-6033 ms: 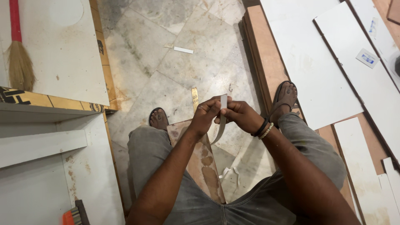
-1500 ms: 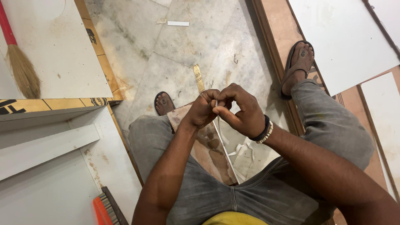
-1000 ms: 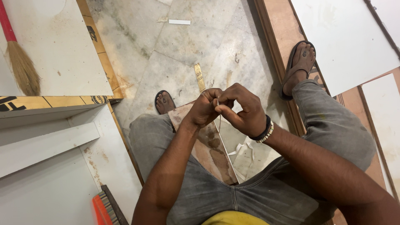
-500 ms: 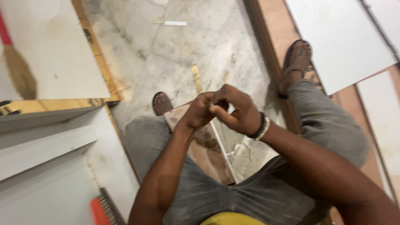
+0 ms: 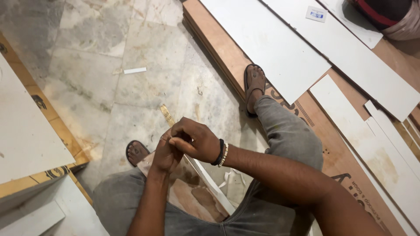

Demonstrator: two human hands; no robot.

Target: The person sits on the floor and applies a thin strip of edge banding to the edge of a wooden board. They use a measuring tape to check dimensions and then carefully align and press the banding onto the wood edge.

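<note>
Pinching together, left hand [image 5: 165, 153] and right hand [image 5: 196, 140] close on a thin strip [image 5: 205, 178]. Strip's long axis runs down-right toward the lap, beneath both.

Your right hand [image 5: 197, 142] folds over your left hand [image 5: 165, 154], so whatever the fingers pinch stays hidden. The strip [image 5: 205, 179] vanishes under both hands, and the board [image 5: 192, 199] on your lap runs beneath your forearm. The dark bundle [image 5: 387, 13] is cut by the top edge.
</note>
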